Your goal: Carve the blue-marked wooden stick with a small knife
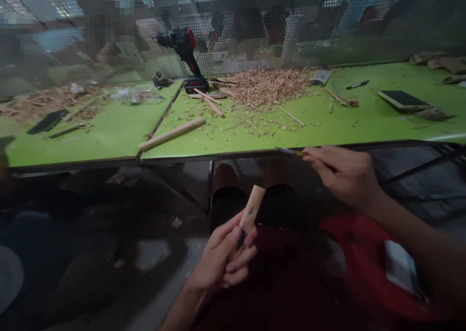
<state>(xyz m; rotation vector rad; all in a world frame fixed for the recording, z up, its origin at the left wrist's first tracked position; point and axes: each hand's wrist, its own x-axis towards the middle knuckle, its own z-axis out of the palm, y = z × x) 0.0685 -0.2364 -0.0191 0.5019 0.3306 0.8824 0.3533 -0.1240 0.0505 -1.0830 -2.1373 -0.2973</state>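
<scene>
My left hand is closed around a short piece of wood, held tilted above my lap. Dark blue marks show on the wood's face, and its lower end is hidden by my fingers. My right hand is closed on the handle of a thin-bladed knife, its blade pointing left near the table's front edge. The knife and the wood are apart. On the green table in front of me lies a round wooden stick.
A cordless drill stands by the perforated metal screen. Next to it is a heap of wood shavings. A phone and a pen lie to the right. Further left is a plastic bottle. Beside me is a red stool.
</scene>
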